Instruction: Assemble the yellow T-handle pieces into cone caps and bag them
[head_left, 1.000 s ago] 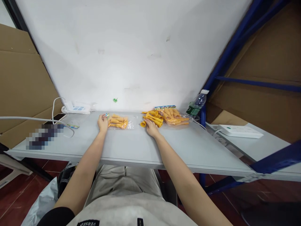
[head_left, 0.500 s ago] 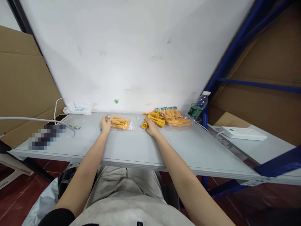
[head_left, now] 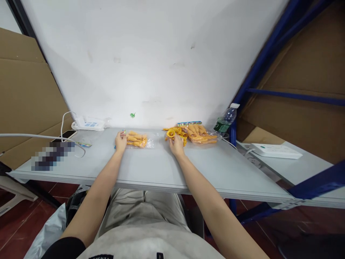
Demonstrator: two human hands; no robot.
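Note:
My left hand is closed on the left end of a clear plastic bag lying flat on the table. Several yellow plastic toy horns are inside that bag. In my right hand is a single yellow toy horn, its round flared mouth facing up and towards me; the rest of it is hidden by my fingers. Just behind and beside this hand lies a loose pile of similar horns. Touching the pile on the right is another clear bag of horns.
A water bottle leans by the blue post at the right. White power strips and cables are at the back left, with another power strip on the right-hand shelf. A phone lies at the left; cardboard stands beside it.
My right hand has lifted a horn slightly from the pile and turned its flared mouth upwards. My left hand stays at the bag's end.

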